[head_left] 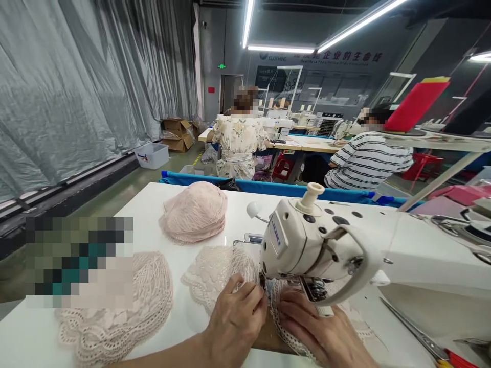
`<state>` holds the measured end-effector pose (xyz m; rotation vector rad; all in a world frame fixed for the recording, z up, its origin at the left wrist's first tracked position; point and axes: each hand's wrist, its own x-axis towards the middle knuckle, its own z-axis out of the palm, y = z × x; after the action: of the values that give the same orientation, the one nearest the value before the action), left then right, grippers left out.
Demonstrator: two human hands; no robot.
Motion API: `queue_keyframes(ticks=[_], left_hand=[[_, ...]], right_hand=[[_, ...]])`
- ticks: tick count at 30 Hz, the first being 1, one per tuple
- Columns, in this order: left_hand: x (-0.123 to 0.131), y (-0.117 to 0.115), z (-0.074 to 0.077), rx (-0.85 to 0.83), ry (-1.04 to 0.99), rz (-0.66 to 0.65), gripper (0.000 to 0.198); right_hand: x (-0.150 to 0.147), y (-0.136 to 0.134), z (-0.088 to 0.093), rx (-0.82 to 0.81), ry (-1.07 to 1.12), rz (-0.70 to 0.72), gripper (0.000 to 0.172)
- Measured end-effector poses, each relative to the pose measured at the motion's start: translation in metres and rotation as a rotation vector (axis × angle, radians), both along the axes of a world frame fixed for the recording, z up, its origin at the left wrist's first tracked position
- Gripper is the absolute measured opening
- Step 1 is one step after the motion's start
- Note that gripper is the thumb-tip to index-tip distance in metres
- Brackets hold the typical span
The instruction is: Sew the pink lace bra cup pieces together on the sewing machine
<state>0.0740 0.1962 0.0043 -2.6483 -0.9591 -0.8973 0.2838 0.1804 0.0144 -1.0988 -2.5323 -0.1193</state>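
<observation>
Curled and pinched, my left hand point(240, 317) grips the edge of a pale pink lace bra cup point(209, 268) just left of the sewing machine's needle area. My right hand point(318, 327) lies with its fingers stretched over another lace piece point(286, 335), partly beneath the white sewing machine point(291, 240). The machine head hides some of those fingertips, and the needle point cannot be made out. Farther back on the table stands a stack of pink molded cups point(195, 212). At the left lies a pile of scallop-edged lace cups point(149, 291), partly covered by a blurred patch.
Scissors point(414, 327) with red and yellow handles lie at the right. A blue cloth trough point(268, 188) runs along the table's far edge. Two people sit beyond at other machines. A white bin point(152, 155) and cardboard boxes point(178, 135) stand on the floor near the curtain.
</observation>
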Motion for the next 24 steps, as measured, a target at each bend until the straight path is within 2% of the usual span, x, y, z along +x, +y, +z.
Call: queue_keyframes(ticks=[5, 8, 16, 24], left_hand=[[-0.002, 0.000, 0.003, 0.028, -0.042, -0.036, 0.018], [-0.002, 0.000, 0.003, 0.020, -0.035, -0.020, 0.022], [-0.002, 0.001, 0.006, 0.037, -0.029, -0.031, 0.024], [-0.002, 0.003, 0.009, 0.031, -0.056, -0.024, 0.016]], right_hand=[[0.000, 0.011, -0.001, 0.058, 0.031, 0.020, 0.031], [0.000, 0.013, -0.004, 0.045, 0.052, 0.026, 0.030], [0.002, 0.014, -0.026, -0.029, 0.142, -0.002, 0.032], [0.015, 0.012, -0.049, 0.013, 0.180, 0.025, 0.036]])
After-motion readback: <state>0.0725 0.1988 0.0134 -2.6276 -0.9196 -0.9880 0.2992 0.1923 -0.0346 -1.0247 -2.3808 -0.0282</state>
